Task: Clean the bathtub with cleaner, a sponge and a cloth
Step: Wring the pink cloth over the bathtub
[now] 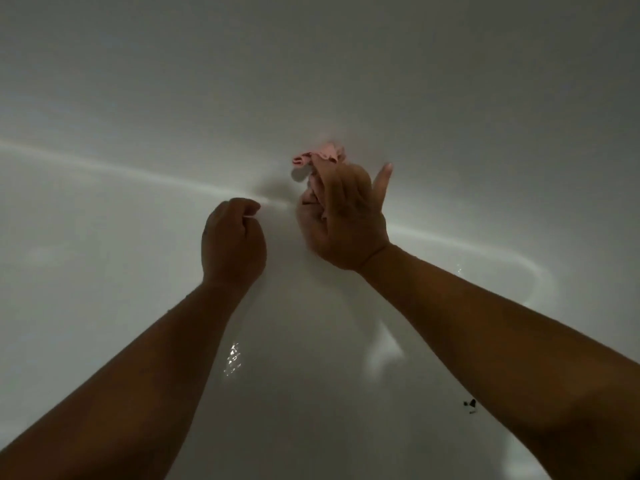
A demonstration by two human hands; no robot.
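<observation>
White enamel fills the whole view: the inside of the bathtub [450, 98], dimly lit, with its wall taking the upper half and its floor the lower half. A pale streak of light [104, 168] follows the curve where wall meets floor, running from 9 o'clock toward the centre and looping round at 3 o'clock.

Just above centre, at 12 o'clock, the right hand [343, 216] grips a pink cloth [322, 155]. The cloth is bunched up, with its ruffled edge sticking out above the knuckles at 11 o'clock of that hand. Most fingers are curled round the fabric, while one finger [384, 178] points straight up at the hand's 1 o'clock. The hand hides most of the cloth, so whether the fabric touches the tub wall cannot be told. A soft shadow [273, 188] lies on the enamel just beside it, at its 9 o'clock.

The left hand [233, 237] sits at 9 o'clock of the right one, near it but apart. Its fingers are curled into a fist, and nothing shows inside it.

Both bare forearms reach in from the bottom corners, at 7 and 5 o'clock, and cover much of the tub floor there.

Between the forearms, at 6 o'clock, wet glints [232, 362] sparkle on the floor. A small dark speck [470, 405] lies on the enamel at 5 o'clock, just beside the right forearm's inner edge; it is too small to identify.
</observation>
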